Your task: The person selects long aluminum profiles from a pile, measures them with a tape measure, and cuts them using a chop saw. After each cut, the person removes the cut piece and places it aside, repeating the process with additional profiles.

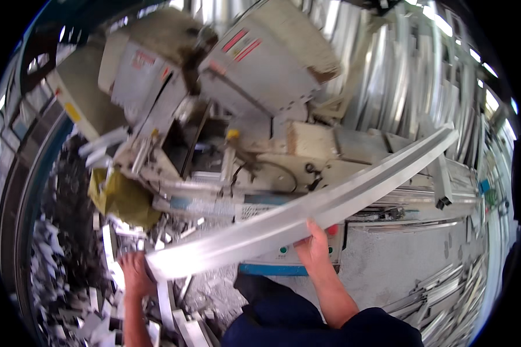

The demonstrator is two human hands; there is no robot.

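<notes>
A long silver metal profile (272, 228), grooved along its length, slants across the view from lower left to upper right. My left hand (136, 275) is closed on its near left end. Around the underside of the middle my right hand (312, 248) is closed, thumb along the side and the other fingers mostly hidden. The profile is held up in front of a cutting machine (260, 63) with big pale housings. Below the profile, beside my right hand, part of a control panel shows with a green button (283, 250) and a red button (332, 229).
Many metal offcuts (87, 315) litter the floor at lower left. A yellow-green bag (124, 199) hangs by the machine's left side. Long profiles (388, 87) stand at the back right, and a stack of metal strips (437, 301) lies at lower right. A short bar (441, 179) sticks out from the bench.
</notes>
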